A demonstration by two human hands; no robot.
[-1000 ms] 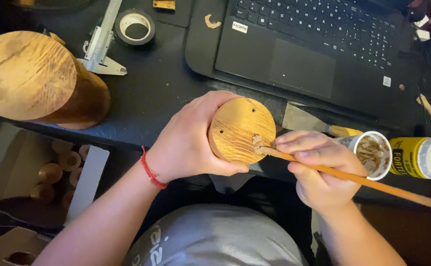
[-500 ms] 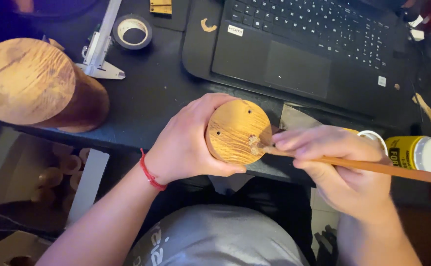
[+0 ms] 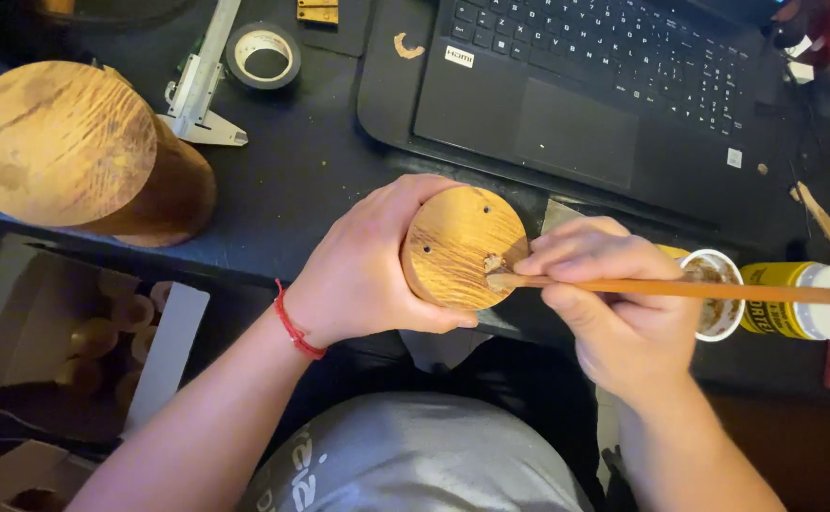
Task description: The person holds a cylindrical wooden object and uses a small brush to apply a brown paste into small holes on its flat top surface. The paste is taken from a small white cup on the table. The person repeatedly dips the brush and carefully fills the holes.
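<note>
While the small wooden cylinder (image 3: 462, 246) is gripped by the left hand (image 3: 367, 270), a brush (image 3: 680, 288) is pinched in the right hand (image 3: 614, 313) fingers, its tip pressed against the cylinder's end face.

Two wooden cylinders: small one (image 3: 462, 246) in left hand (image 3: 367, 270), large one (image 3: 73, 152) far left. One brush (image 3: 680, 287) in right hand (image 3: 614, 303). One laptop (image 3: 604, 85), one tape roll (image 3: 265, 55), one caliper (image 3: 201, 85) beyond hands.

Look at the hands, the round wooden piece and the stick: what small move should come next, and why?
Probably a short press and wipe with the wooden stick. Its tip rests on a pale dab at the flat face of the round wooden piece, gripped by the left hand. The right hand pinches the stick. Two small holes elsewhere on the face look unfilled.
</note>
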